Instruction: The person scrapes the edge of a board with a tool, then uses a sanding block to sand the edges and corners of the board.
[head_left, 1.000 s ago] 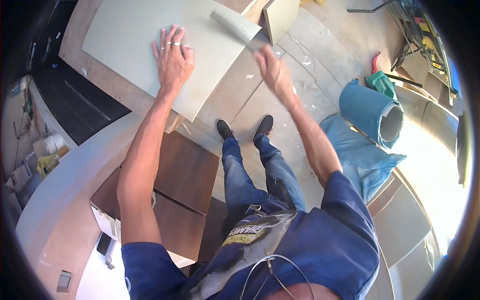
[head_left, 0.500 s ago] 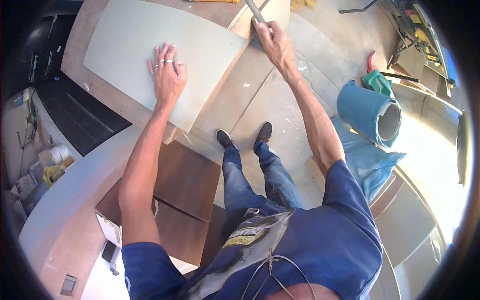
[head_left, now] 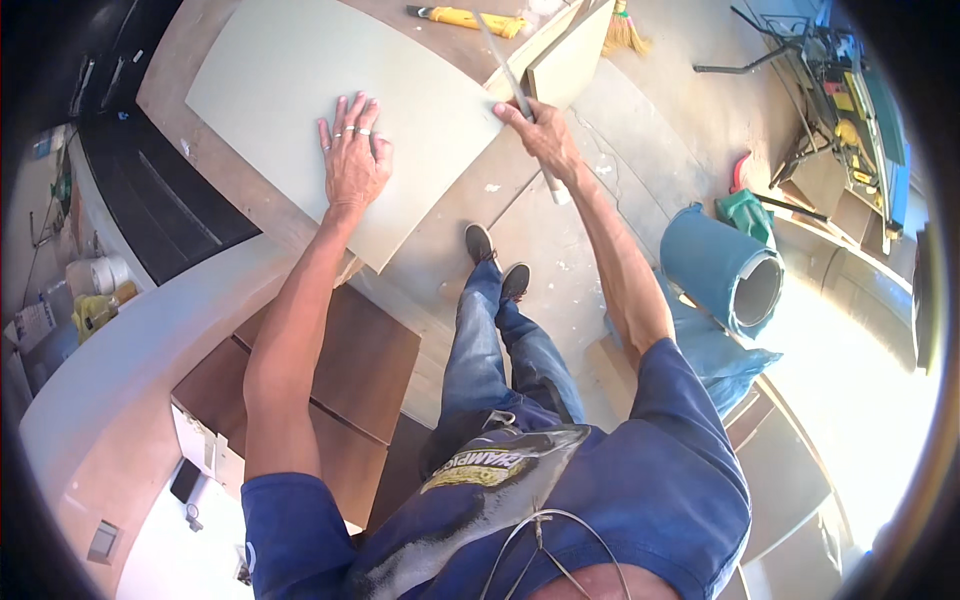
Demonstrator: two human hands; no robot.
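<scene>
A pale grey-green panel (head_left: 430,110) with curved edges lies on a brown worktop. My left hand (head_left: 356,160), with rings on its fingers, rests flat on the panel, fingers stretched out. At the panel's right edge, my right hand (head_left: 543,135) is closed round a long, narrow grey tool (head_left: 503,62) that looks like a file. Its thin end points away from me over the worktop; a whitish end sticks out below the hand. Whether the tool touches the panel's edge, I cannot tell.
A yellow-handled tool (head_left: 480,22) lies on the worktop beyond the panel. A broom head (head_left: 626,30) is on the floor. To the right stands a blue drum (head_left: 712,265) beside blue sheeting. Brown boards (head_left: 365,350) sit below my left arm, a phone (head_left: 185,481) near them.
My right hand has come nearer to me along the panel's edge, and the tool's lower end now shows. My left hand stays on the panel. My feet have shifted closer together, and the view has moved.
</scene>
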